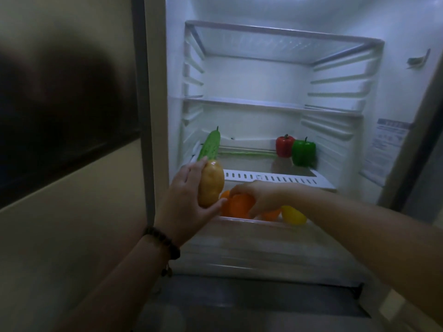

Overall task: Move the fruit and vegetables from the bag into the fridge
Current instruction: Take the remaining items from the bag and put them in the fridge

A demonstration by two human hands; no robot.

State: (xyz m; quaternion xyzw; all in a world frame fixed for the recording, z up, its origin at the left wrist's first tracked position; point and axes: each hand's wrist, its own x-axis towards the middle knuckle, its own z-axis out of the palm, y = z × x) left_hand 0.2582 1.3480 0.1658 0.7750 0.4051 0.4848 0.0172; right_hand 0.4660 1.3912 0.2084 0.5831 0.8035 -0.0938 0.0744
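Fridge (pixel 275 104) open, lit, filling the view ahead of both hands; upper shelves bare, bag not in view.

Step in hand, by my reading: putting produce away, well into the job, several pieces already in. Next move likely calls for letting the orange piece settle in the drawer (pixel 239 220) without knocking its neighbours, then finding a spot for the potato.

Cucumber (pixel 209 146) leans upright on the low shelf, just above and behind the left hand (pixel 189 200). Green pepper (pixel 303 152) and red pepper (pixel 284 146) stand together, touching, well beyond the right hand (pixel 260 198).

Left hand curled round a potato (pixel 211 183), held upright at the drawer's front edge. Right hand curled over an orange pepper (pixel 241 204) in the drawer. A yellow pepper (pixel 293 214) lies just beside the right wrist; more orange shows under that hand.
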